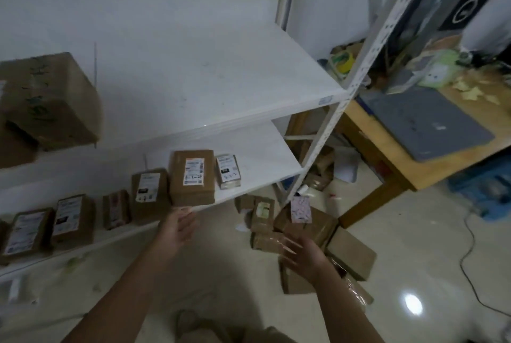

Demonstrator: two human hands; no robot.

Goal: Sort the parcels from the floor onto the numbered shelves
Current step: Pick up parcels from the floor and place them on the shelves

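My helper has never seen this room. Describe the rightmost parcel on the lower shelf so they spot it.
Find the white rack; on its lower shelf, brown parcels lie in a row. The small parcel ends it on the right; unlike its bigger brown neighbour, a white label nearly covers its top.

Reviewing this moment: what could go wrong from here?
1. The brown parcel sits right at the front edge of the lower shelf, with the left hand just below it; a bump might tip it off.
2. The right hand reaches over a loosely heaped pile of parcels on the floor; pulling one might make others slide.
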